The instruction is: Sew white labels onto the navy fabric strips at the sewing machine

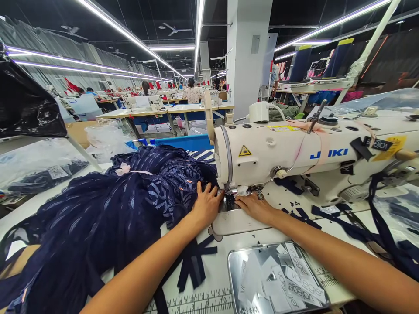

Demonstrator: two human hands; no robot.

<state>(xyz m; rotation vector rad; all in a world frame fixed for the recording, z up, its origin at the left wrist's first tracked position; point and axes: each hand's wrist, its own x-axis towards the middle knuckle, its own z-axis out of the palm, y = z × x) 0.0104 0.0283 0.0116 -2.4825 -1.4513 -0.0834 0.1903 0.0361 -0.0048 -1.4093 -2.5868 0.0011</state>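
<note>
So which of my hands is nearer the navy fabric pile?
Your left hand, close beside the fabric pile; your right hand is farther off, with the left between it and the pile.

The camera wearer has two bare hands: a left hand point(207, 204) and a right hand point(257, 207). The slim fingers point(206, 189) are uncovered; some fingertips are hidden, and the nails are too small to describe. Both wrists point(274, 216) are bare and narrow. The left forearm point(152, 257) is bare and smooth, broadening toward the near edge of the surface point(214, 274). The right forearm point(330, 246) is likewise bare, a long taper that widens toward the surface's near right corner. Upper arms and torso fall outside the view, clothing with them.
</note>
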